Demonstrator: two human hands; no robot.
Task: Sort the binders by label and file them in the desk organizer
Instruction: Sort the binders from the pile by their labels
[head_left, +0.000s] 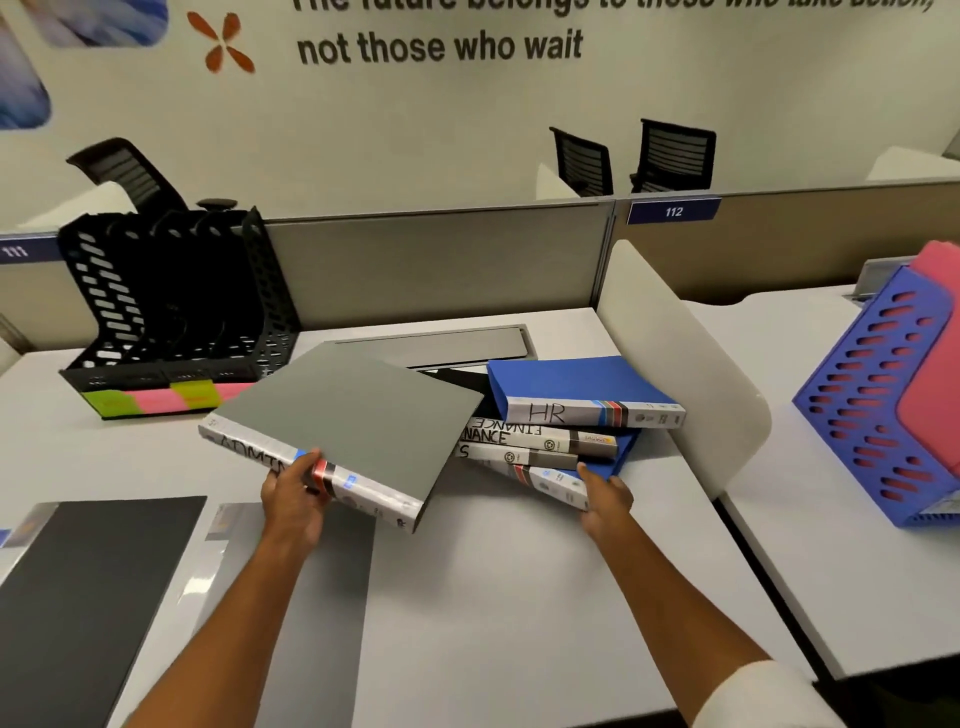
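My white desk (519, 597) runs up to a grey partition (441, 260). Behind it, a pale wall (415, 130) with dark lettering and an orange flower mark (221, 41). Three black mesh chairs (675, 156) beyond the partition. Right of it, a white divider (675, 364), then a neighbouring desk (805, 493). Even indoor light.

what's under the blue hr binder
Under the HR binder: two stacked binders labelled FINANCE, then lower ones with mostly covered labels; the right hand touches the lowest.
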